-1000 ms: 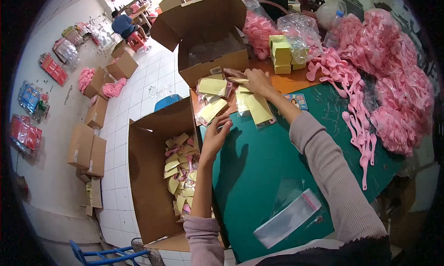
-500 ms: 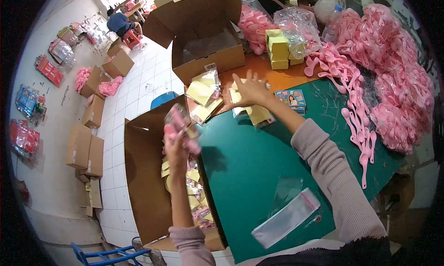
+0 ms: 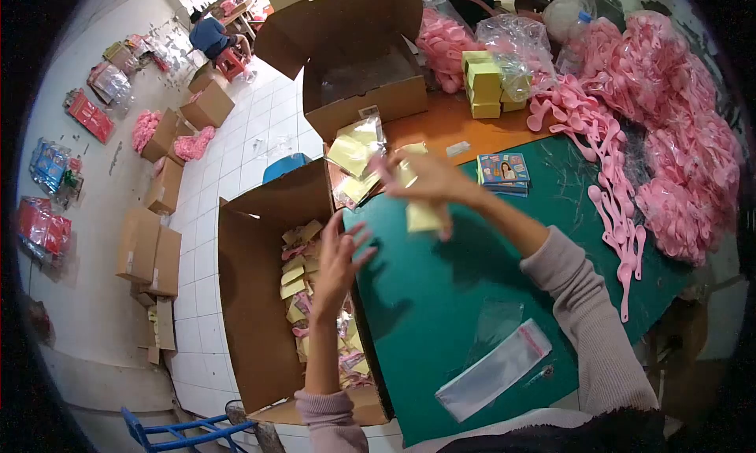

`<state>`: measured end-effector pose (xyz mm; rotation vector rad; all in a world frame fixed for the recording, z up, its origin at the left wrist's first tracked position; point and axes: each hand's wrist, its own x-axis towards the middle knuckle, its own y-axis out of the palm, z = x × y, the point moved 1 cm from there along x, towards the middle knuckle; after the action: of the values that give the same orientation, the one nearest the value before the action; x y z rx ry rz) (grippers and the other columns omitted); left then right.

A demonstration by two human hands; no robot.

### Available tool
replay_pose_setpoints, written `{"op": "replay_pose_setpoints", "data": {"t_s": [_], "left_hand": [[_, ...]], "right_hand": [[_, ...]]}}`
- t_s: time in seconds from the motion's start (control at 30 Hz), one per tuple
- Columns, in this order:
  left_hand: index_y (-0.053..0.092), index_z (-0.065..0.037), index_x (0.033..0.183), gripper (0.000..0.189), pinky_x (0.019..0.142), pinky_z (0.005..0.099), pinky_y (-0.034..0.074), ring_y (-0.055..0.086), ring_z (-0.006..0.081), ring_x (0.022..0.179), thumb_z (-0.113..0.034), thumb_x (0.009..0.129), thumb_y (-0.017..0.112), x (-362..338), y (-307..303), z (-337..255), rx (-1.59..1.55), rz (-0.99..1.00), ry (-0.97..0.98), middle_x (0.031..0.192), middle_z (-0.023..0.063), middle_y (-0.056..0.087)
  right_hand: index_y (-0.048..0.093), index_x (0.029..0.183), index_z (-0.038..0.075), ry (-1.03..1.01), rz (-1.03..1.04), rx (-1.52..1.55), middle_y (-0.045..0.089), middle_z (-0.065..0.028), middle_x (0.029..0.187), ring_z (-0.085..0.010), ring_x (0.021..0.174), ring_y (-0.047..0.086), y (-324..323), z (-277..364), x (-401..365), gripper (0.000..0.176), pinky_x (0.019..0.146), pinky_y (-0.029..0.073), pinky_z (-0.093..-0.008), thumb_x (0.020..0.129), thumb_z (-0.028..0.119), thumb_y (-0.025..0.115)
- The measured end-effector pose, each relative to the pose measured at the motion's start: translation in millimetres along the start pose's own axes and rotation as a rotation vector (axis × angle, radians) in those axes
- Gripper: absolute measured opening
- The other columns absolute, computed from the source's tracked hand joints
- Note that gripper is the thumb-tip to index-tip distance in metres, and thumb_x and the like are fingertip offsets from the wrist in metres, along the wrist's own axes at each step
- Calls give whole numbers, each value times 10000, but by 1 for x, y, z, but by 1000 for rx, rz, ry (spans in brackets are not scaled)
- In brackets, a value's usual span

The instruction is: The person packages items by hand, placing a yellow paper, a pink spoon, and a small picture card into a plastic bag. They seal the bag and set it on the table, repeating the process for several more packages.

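Observation:
My left hand [image 3: 337, 264] hangs over the near table edge beside a large open carton [image 3: 252, 311], empty, with its fingers apart. Inside that carton lie many clear packets [image 3: 293, 276] with yellow cards and pink pieces. Blurred by motion, my right hand [image 3: 421, 177] is above the table's left part. It grips a clear packet with a yellow card [image 3: 425, 217], which sticks out below the fingers. More packets with yellow cards [image 3: 350, 155] lie in a pile just left of my right hand.
A stack of printed picture cards [image 3: 504, 169] lies on the green mat [image 3: 441, 295]. Clear plastic sleeves [image 3: 496, 370] are near me. Pink spoons [image 3: 622, 240] are heaped right. Yellow card blocks [image 3: 483, 83] and an open box [image 3: 366, 98] stand at the back. A person [image 3: 209, 37] sits far off.
The pink packet in my left hand is gone from it, and its fingers have spread over the carton's edge. My right hand has lifted a yellow-card packet off the table and moved slightly left.

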<state>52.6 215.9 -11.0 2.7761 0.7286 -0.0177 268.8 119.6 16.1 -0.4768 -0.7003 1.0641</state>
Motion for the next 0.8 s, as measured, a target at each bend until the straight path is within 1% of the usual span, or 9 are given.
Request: {"op": "replay_pose_setpoints", "data": {"t_s": [0.07,0.17,0.23,0.3,0.37,0.53,0.63,0.73,0.8], "left_hand": [[0,-154,1363,773,832,430,431,428,217,1126,-312,841,549,10,23,10,-180,82,-80,1296,154,336],[189,-81,1319,624,759,358,487,487,223,1058,-191,824,553,12,15,15,-200,-73,-111,1193,156,455],[296,12,1244,483,776,324,483,523,209,984,-113,819,488,2,5,8,-233,-102,-20,1123,147,518],[289,4,1253,476,775,332,482,524,210,983,-140,833,463,-6,-31,18,-254,-201,-82,1152,155,504],[320,-2,1236,445,793,333,470,534,206,961,-174,848,455,-17,-52,6,-209,-248,-30,1167,156,499],[317,5,1268,610,876,383,416,492,232,1076,-366,833,530,-30,-126,3,-20,-710,-142,1205,182,462],[416,11,1162,428,770,273,444,539,160,856,-230,839,560,-29,-108,-2,143,-972,-178,996,100,536],[382,14,1232,445,839,290,419,493,166,1008,-216,872,508,-10,-90,0,132,-551,69,1107,114,500],[353,5,1251,483,901,323,403,475,227,1085,-286,885,474,10,-66,-2,25,-287,153,1194,141,463]], "right_hand": [[552,978,51,5,140,147,584,-186,931,-300,847,568,29,34,-1,527,756,434,-367,722,510,586],[525,1031,-3,-65,595,140,576,-177,906,-280,871,555,43,43,32,541,762,426,-368,855,496,417],[549,1036,15,81,469,429,519,-205,1055,-303,924,532,40,42,42,559,791,426,-360,861,516,373],[506,1126,31,67,164,-346,376,-257,1246,-342,1138,399,47,23,66,665,871,352,-498,789,599,425],[362,1259,53,-12,-138,-550,244,-225,1337,-347,1237,253,56,-16,89,754,906,273,-579,726,548,561],[369,1239,45,254,39,-434,325,-213,1291,-350,1244,231,38,-50,90,692,921,224,-603,710,394,648],[525,1028,-2,185,-239,-426,489,-218,1132,-332,1145,401,26,-57,85,443,867,330,-555,703,271,652],[586,795,-38,143,-550,-194,595,-176,720,-313,715,597,14,-53,81,237,668,471,-382,687,171,614],[575,821,-32,176,-358,33,587,-141,708,-243,701,590,12,-28,75,284,640,467,-366,723,231,615]]}}
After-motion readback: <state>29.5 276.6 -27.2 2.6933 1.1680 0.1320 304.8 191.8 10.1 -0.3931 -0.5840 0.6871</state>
